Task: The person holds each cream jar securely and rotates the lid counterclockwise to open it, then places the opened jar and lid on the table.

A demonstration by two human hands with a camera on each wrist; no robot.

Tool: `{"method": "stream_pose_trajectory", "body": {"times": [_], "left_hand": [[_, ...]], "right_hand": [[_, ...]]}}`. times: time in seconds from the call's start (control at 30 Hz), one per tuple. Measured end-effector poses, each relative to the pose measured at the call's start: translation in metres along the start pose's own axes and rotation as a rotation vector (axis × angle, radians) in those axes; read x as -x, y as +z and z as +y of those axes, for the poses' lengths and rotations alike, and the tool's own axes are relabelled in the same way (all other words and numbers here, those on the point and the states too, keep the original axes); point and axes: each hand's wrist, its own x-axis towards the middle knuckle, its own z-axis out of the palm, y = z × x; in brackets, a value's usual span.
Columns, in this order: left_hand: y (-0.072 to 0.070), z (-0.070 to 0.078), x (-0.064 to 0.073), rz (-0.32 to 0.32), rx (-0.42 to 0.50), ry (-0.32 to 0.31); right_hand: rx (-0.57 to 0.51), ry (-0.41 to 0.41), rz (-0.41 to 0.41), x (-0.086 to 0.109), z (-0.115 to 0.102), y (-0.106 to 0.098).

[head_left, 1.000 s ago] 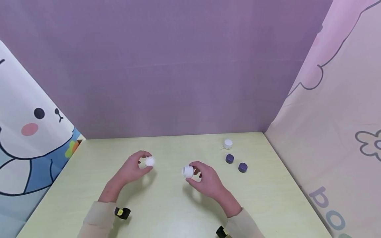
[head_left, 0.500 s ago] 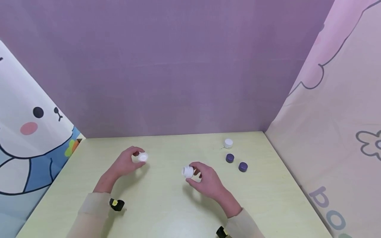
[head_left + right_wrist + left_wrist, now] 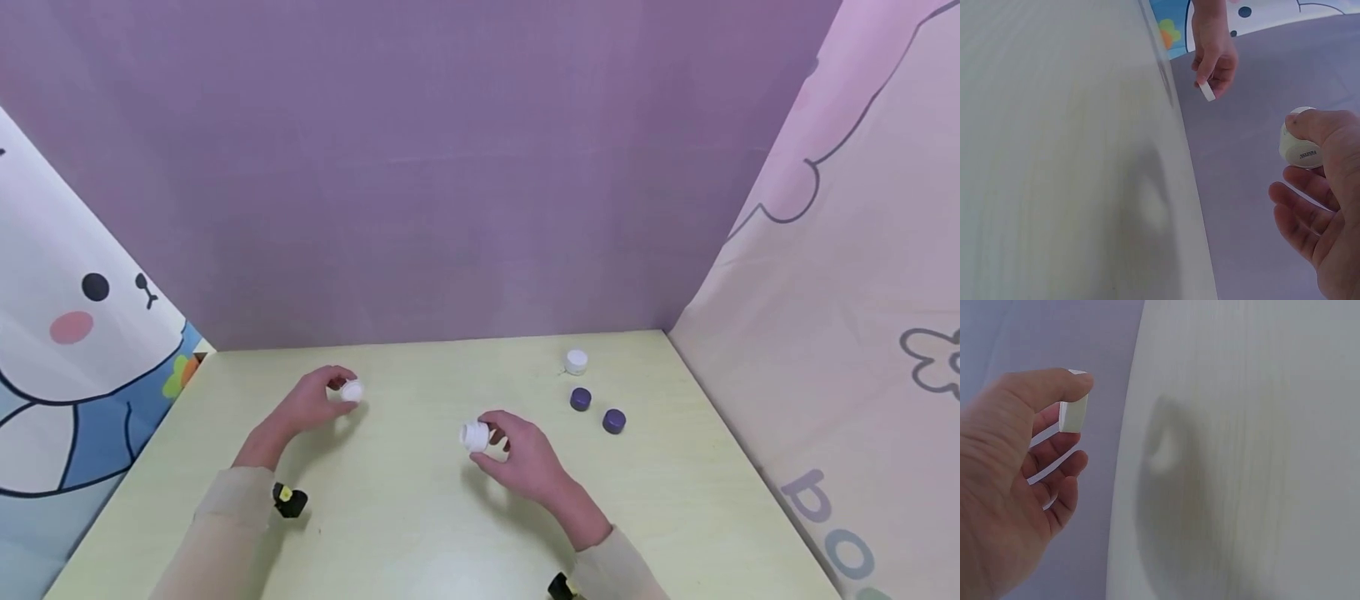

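Note:
Between thumb and fingertips, my left hand (image 3: 311, 400) pinches a small white cap (image 3: 352, 391) above the left part of the table. In the left wrist view the cap (image 3: 1074, 411) is seen edge-on, with the thumb on its near side. My right hand (image 3: 525, 457) holds a small white bottle (image 3: 474, 436) by thumb and fingers, tilted so its uncapped mouth points left. Dark print shows on the end of the bottle (image 3: 1300, 140) in the right wrist view. The two hands are well apart.
On the right of the pale table (image 3: 420, 517) stand a white-capped container (image 3: 576, 362) and two dark purple caps or lidded pieces (image 3: 581, 399); which, I cannot tell. A purple cloth wall (image 3: 435, 183) rises behind, and printed cloths flank both sides.
My left hand has moved left and slightly away from me with the cap, turning the cap as it goes. My right hand and the bottle have stayed almost still.

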Motion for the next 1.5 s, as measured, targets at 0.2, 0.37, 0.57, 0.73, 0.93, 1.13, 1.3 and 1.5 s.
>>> {"method": "stream_pose_trajectory", "body": {"times": [0.2,0.37,0.57,0.73,0.93,1.13,1.3,1.5], "left_hand": [[0.001,-0.012,-0.005,-0.022,-0.050,0.006],[-0.001,-0.021,-0.010,-0.045,-0.050,-0.013],[-0.002,-0.028,-0.014,-0.069,-0.068,-0.019],[0.000,-0.038,-0.020,-0.091,-0.084,-0.039],[0.000,-0.049,-0.026,-0.096,-0.079,-0.071],[-0.001,-0.052,-0.027,-0.096,-0.078,-0.079],[-0.001,-0.053,-0.028,-0.097,-0.072,-0.101],[-0.002,-0.056,-0.032,-0.092,-0.079,-0.115]], "right_hand": [[0.002,0.007,-0.008,0.003,0.003,0.002],[0.004,0.007,0.001,0.002,0.003,0.001],[-0.008,0.010,-0.010,0.002,0.004,0.002],[-0.008,0.007,-0.010,0.004,0.006,0.003],[0.002,0.004,-0.002,0.004,0.006,0.004],[-0.010,0.005,-0.008,0.005,0.007,0.004],[-0.013,-0.003,-0.010,0.006,0.008,0.005],[-0.007,-0.003,-0.001,0.004,0.008,0.004]]}}
